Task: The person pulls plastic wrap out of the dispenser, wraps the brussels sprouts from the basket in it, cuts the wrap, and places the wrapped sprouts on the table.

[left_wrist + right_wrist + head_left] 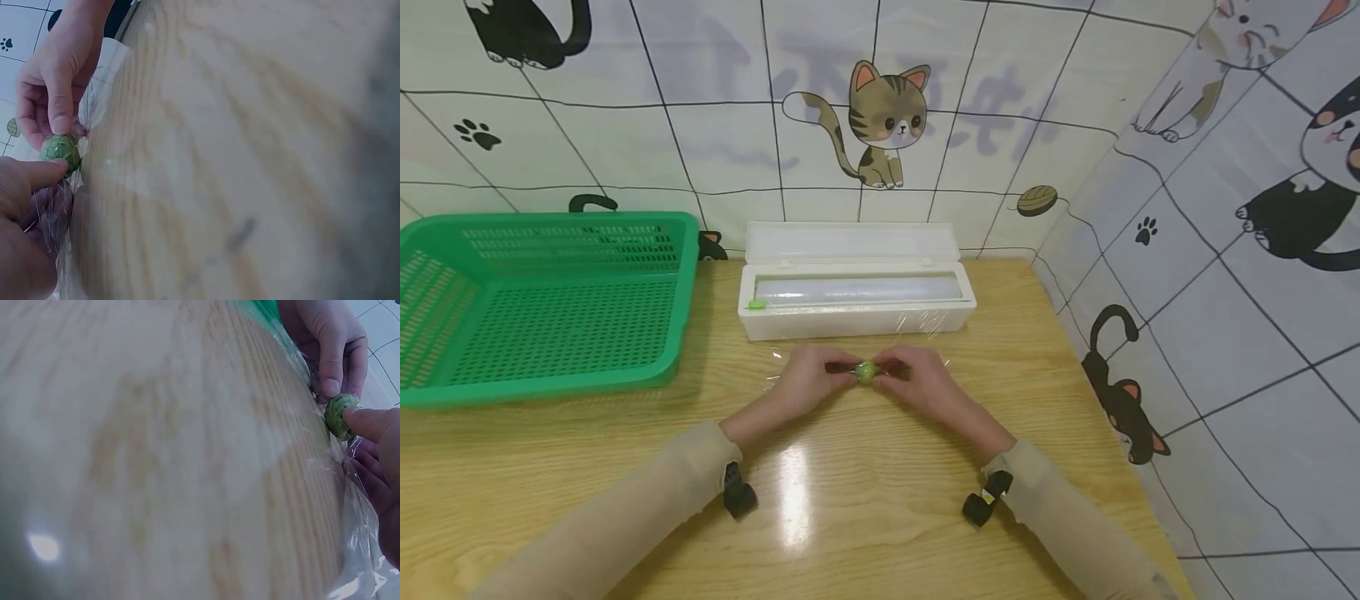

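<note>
A small round green Brussels sprout (866, 372) sits between the two hands, just in front of the white cling film box. Clear cling film (357, 519) wraps round it and trails under the hands. My left hand (811, 379) pinches the sprout from the left, its thumb lying on the leaves in the left wrist view. From the right, my right hand (919, 379) grips the other side with thumb and fingers. Both hands stay low over the wooden table, and the curled fingers behind the sprout are partly hidden.
The white cling film box (859, 323) stands behind the hands, lid raised, with a film roll (857, 289) inside and a green slider (757, 305) at its left. A green plastic basket (658, 367) is at the left. Cat-patterned sheeting (715, 142) lines the back and right of the table (880, 517).
</note>
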A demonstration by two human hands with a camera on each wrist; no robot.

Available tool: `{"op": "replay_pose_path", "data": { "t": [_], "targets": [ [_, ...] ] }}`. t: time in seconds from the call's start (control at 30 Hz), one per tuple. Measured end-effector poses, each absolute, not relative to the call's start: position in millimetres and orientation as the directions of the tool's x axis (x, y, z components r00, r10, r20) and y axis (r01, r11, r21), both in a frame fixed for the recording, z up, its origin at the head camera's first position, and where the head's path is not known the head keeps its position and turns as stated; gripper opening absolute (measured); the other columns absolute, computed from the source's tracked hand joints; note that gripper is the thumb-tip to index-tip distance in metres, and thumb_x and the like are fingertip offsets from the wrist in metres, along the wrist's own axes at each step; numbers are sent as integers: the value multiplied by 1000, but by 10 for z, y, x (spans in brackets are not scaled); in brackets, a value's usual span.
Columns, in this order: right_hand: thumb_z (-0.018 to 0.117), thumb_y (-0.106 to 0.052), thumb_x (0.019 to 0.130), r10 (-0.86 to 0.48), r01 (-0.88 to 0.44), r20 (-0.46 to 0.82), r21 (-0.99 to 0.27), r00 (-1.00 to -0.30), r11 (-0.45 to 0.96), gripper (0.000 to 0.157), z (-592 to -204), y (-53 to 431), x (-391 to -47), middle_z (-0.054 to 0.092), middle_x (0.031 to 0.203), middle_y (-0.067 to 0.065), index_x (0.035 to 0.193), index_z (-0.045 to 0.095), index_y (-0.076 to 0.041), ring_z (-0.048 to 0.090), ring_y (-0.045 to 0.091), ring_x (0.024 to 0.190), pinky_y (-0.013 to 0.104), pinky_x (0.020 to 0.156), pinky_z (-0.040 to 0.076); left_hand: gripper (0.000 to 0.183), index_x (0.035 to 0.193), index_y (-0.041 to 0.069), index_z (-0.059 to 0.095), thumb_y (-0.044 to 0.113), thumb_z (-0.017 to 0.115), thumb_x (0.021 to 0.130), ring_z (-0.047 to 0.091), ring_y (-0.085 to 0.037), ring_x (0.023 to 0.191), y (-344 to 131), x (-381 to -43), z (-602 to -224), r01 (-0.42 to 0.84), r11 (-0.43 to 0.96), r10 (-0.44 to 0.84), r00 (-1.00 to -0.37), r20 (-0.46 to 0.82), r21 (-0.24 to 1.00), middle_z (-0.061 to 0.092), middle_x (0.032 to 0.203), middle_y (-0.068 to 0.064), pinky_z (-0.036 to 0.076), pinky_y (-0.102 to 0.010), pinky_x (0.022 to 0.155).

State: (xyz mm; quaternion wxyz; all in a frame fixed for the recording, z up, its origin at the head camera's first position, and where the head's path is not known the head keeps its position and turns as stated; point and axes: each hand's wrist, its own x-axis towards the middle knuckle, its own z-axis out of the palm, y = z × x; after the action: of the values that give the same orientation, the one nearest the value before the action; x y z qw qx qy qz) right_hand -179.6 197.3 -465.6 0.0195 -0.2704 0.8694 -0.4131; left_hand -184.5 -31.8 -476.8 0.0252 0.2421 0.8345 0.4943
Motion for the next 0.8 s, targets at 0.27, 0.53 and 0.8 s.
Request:
{"op": "replay_pose_path", "data": {
  "t": [0.27, 0.53, 0.8],
  "targets": [
    [82, 0, 86, -490, -543, 313, -712, -813, 446, 16, -4694, 1994, -1838, 75, 98, 6, 100, 76, -3, 70, 18, 87, 28, 81, 59, 20, 107, -1, 78, 3, 80, 88, 74, -25, 96, -269, -1823, -4730, 408, 431, 408, -884, 229, 804, 76, 104, -14, 60, -31, 83],
    [81, -1, 87, -513, -568, 313, -673, -799, 474, 16, -4675, 1984, -1884, 76, 102, 9, 102, 79, -3, 72, 20, 89, 23, 82, 58, 18, 108, 0, 78, 4, 78, 91, 74, -24, 98, -287, -1841, -4719, 449, 480, 433, -868, 241, 754, 77, 105, -11, 59, -33, 85],
    [83, -2, 84, -532, -584, 310, -649, -788, 487, 29, -4691, 1995, -1928, 75, 111, 12, 112, 77, -2, 72, 23, 95, 26, 85, 58, 26, 109, -1, 77, 0, 83, 84, 73, -19, 87, -339, -1839, -4718, 409, 410, 394, -886, 247, 815, 77, 101, -12, 60, -28, 77]
  ]
}}
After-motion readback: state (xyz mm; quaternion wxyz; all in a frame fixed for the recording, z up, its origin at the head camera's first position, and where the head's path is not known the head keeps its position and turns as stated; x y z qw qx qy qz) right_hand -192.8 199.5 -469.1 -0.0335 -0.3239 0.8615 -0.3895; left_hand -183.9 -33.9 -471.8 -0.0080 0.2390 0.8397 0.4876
